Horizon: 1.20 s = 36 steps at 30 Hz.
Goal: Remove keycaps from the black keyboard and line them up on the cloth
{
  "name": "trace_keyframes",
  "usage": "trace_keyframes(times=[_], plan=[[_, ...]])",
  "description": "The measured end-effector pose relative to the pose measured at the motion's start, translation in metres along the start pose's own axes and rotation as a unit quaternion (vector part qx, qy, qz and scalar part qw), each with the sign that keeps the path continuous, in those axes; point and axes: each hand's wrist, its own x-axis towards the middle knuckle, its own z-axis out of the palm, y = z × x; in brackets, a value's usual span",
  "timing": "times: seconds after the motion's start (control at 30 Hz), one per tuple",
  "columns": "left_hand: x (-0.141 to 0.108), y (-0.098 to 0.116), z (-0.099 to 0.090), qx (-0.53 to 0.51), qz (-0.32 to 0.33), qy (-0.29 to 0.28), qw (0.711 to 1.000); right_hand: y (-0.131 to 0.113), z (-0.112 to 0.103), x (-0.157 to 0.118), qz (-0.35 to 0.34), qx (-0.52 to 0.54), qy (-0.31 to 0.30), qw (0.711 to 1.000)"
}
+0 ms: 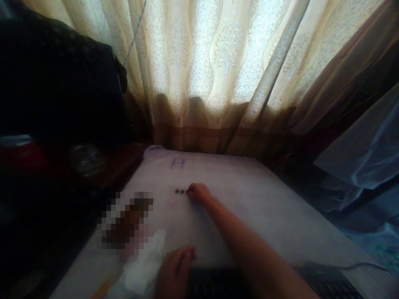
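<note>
Near the middle of the table, my right hand [198,192] is closed, its fingertips pinched on a small dark piece [187,191] at the right end of a short row. Two more small dark pieces [180,191] lie just left of it, evenly spaced; they are too small to name for sure. Closer to me, my left hand [176,268] rests low by the left end of a black keyboard [218,282]. Its fingers point right, loosely extended, and nothing shows in them. My right forearm crosses over the keyboard and covers part of it.
A pale cloth with a purple mark covers the table [249,195]. Left of my hand lie white crumpled material [143,265] and a pixelated patch. A large dark covered object [62,83] stands at the left, patterned curtains [202,62] behind. A cable [364,264] runs at right.
</note>
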Motion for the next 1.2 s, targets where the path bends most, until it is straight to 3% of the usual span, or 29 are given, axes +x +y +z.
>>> trace_keyframes(times=[0.33,0.87,1.07,1.2], plan=[[0.005,-0.029,0.006,0.008,0.024,-0.008,1.0,-0.004,-0.001,-0.002,-0.014,-0.018,-0.001,1.0],[0.005,-0.017,0.002,0.002,0.009,-0.019,1.0,0.0,0.0,-0.007,-0.007,0.0,0.007,1.0],[0.004,-0.002,-0.003,-0.009,0.002,-0.03,1.0,0.023,-0.013,-0.027,-0.027,-0.006,-0.027,0.999],[0.004,0.005,-0.006,-0.009,0.0,-0.032,0.999,0.053,-0.035,-0.067,-0.047,-0.019,-0.054,0.997]])
